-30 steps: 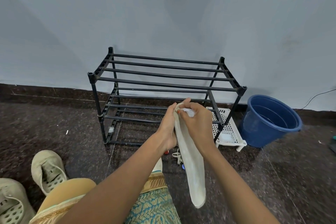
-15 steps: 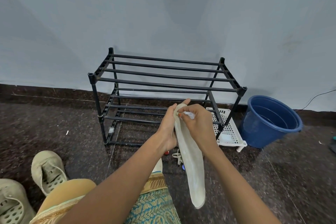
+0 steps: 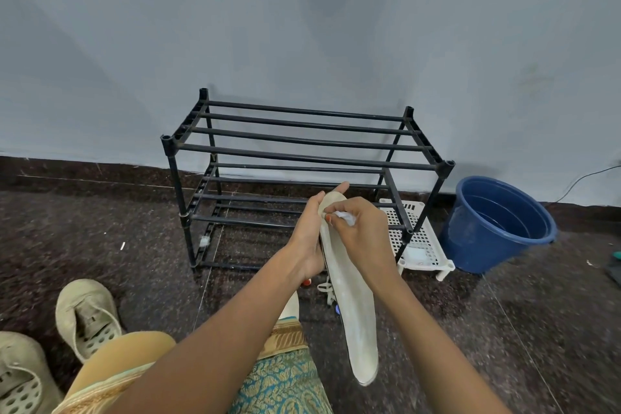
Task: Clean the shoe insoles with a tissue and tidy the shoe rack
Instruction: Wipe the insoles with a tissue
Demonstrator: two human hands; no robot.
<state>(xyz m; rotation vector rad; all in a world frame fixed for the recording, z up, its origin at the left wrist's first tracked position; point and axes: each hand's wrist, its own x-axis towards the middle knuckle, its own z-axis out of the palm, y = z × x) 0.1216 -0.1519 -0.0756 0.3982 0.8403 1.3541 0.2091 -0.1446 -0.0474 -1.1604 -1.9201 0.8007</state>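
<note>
At frame centre the left hand (image 3: 311, 239) grips the insole (image 3: 351, 319) near its top, the right hand (image 3: 364, 235) pinching a tissue (image 3: 345, 217) against it (lower end dangles unsupported), so hard wiping may buckle it or shred the tissue.

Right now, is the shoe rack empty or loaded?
Empty: both tiers of the shoe rack show bare bars; the shoes sit on the floor.

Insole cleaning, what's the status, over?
Left grip holds insole. Right grip presses tissue on its top end. Two shoes on floor, left of rack.
</note>
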